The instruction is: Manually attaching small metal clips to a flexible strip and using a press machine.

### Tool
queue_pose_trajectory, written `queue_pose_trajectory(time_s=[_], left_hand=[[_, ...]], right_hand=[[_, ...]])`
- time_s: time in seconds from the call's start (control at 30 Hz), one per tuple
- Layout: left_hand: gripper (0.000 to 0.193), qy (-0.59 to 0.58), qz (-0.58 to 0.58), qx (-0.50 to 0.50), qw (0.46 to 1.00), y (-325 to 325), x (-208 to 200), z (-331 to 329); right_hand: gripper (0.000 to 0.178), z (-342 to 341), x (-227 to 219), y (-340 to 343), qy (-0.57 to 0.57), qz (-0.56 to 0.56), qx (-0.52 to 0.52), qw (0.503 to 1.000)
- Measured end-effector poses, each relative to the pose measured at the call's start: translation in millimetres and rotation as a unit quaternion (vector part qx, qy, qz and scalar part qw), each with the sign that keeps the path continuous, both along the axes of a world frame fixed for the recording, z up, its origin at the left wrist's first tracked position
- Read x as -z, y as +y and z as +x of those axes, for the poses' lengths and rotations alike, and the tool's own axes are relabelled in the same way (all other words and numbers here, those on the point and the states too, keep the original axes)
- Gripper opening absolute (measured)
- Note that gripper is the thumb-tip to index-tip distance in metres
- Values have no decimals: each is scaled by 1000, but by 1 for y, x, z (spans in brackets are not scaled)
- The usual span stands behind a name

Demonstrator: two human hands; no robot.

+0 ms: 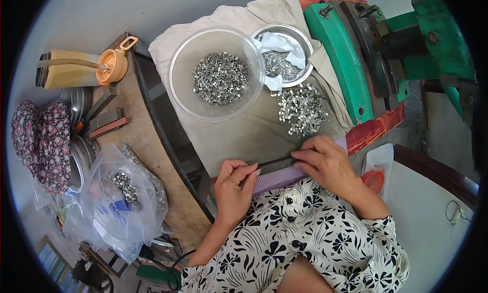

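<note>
My left hand is at the near edge of the cloth-covered work surface, thumb and fingers pinched together. Opposite it, my right hand is also closed in a pinch, its fingertips a short way from the left ones. Anything between either set of fingertips is too small to make out. A dark strip runs along the edge between the hands. Just beyond my right hand lies a loose pile of small shiny metal pieces. Farther off, a clear plastic bowl holds many short metal pieces.
A steel bowl with thin metal pins and white plastic stands behind the pile. At right is a green machine press. On the left wooden table sit a plastic bag of metal parts and an orange-lidded bottle.
</note>
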State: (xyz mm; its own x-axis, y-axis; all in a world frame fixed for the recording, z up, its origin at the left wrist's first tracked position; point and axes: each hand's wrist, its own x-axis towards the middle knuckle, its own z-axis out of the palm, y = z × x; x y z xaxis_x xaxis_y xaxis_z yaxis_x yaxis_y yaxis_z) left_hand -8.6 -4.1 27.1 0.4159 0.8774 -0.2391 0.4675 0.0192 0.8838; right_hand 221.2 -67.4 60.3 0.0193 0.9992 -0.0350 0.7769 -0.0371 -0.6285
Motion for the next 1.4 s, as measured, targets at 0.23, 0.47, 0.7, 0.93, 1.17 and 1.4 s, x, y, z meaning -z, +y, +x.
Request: queue_pose_trajectory(time_s=[0.23, 0.47, 0.7, 0.93, 1.17, 1.4], left_hand=[[15, 2, -40, -15, 999, -1, -1, 0], [11, -7, -11, -9, 1000, 0, -1, -1], [11, -35, -1, -16, 999, -5, 5, -5], [16, -74, 7, -43, 996, -15, 15, -9], [26, -22, 41, -14, 999, -13, 9, -6], [28, -17, 25, -3, 1000, -11, 7, -8]], right_hand=[[33, -17, 11, -4, -47, 55, -59, 996], [27, 4, 0, -4, 44, 58, -25, 997], [26, 41, 2, -6, -55, 62, 103, 991], [21, 39, 12, -8, -64, 76, 122, 988], [14, 33, 12, -9, 38, 12, 46, 998], [19, 32, 17, -2, 0, 32, -35, 999]])
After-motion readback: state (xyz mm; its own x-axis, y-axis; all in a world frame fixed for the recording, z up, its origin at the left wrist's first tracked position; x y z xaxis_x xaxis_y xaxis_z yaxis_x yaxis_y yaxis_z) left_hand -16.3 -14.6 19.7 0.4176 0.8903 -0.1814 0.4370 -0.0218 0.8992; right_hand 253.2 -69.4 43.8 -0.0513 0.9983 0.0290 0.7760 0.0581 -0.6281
